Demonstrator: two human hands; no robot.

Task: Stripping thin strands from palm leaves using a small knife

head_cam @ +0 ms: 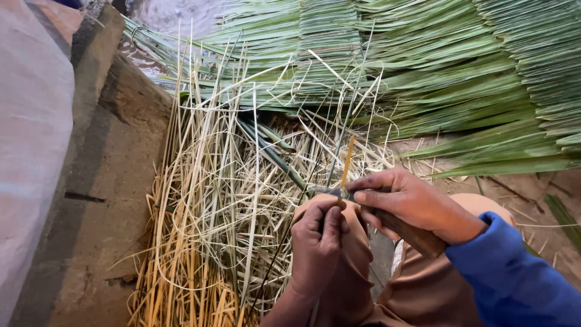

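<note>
Two hands work close together at about five o'clock in my view, over the knees. My left hand point(318, 239) pinches the lower end of one thin yellow strip point(347, 160) between thumb and curled fingers, the strip rising toward twelve o'clock. My right hand point(411, 203), fingers wrapped shut around a wooden handle, holds one knife point(396, 225) with its blade laid across the strip just above the left thumb. I judge the step in hand to be scraping or splitting the strip (the blade's edge is too small to read); the next move calls for a steady pull with the pinch kept firm. Loose pale stalks point(212, 200) lie heaped at nine o'clock, too many to count, and green fronds point(454, 66) are stacked at one o'clock.
</note>
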